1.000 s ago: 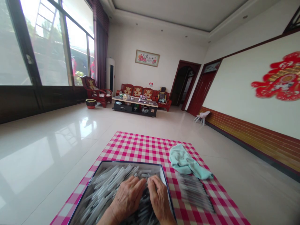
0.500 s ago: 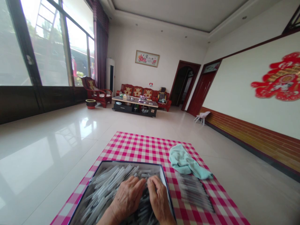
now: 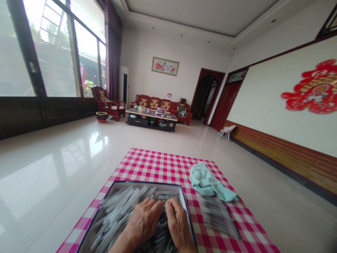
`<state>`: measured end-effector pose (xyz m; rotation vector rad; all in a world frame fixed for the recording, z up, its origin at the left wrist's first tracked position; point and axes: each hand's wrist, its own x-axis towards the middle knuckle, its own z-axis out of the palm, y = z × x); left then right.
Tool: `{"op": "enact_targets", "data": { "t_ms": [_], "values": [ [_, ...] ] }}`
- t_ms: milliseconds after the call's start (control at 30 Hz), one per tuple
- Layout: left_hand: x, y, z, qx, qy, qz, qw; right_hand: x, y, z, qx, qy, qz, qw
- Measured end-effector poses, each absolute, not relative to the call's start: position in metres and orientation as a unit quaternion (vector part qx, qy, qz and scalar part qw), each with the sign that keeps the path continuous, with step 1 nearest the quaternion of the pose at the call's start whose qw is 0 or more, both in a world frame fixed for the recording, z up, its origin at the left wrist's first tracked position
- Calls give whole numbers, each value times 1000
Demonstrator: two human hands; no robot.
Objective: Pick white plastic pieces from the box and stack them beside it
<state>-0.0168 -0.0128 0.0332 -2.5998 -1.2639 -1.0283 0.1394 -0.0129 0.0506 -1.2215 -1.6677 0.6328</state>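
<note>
A shallow box (image 3: pixel 187 207) with a dark blue rim holds a heap of clear, pen-like plastic pieces (image 3: pixel 116 211), some with dark parts. Over the right half of the heap, my left hand (image 3: pixel 144 216) has its fingers bent together, and my right hand (image 3: pixel 177 219) curls close beside it. Their fingertips nearly meet; whatever they pinch is too small or hidden to name. Right of the box, a row of similar slim pieces (image 3: pixel 217 216) lies side by side on the cloth, somewhat blurred.
A pink-and-white checked cloth (image 3: pixel 158 165) covers the table. A crumpled mint-green cloth (image 3: pixel 210 182) lies beyond the row. Farther off are a low coffee table (image 3: pixel 150 114), red wooden seats (image 3: pixel 110 105) and a small pale stool (image 3: pixel 226 131).
</note>
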Motion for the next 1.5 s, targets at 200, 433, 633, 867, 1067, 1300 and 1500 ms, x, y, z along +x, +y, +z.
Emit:
{"op": "enact_targets", "data": {
  "t_ms": [200, 433, 633, 867, 1067, 1300, 1500],
  "values": [
    [-15, -13, 35, -847, -413, -332, 40, 138, -12, 47, -509, -675, 262, 466],
    [-17, -14, 45, -783, -427, -427, 148, 143, -5, 47, -552, -578, 335, 500],
    [-17, -12, 38, -747, -426, -506, 63, 151, 4, 33, -557, -472, 413, 544],
    [-20, 1, 35, -576, -504, -570, -298, 139, -10, 49, -522, -557, 410, 499],
    [-22, 5, 44, -499, -426, -594, -466, 134, -15, 52, -496, -594, 425, 470],
    [-23, 2, 46, -378, -352, -632, -578, 142, -10, 53, -490, -592, 446, 459],
    [-20, 0, 49, -448, -366, -572, -582, 173, -13, 78, -488, -711, 331, 383]
  ]
}}
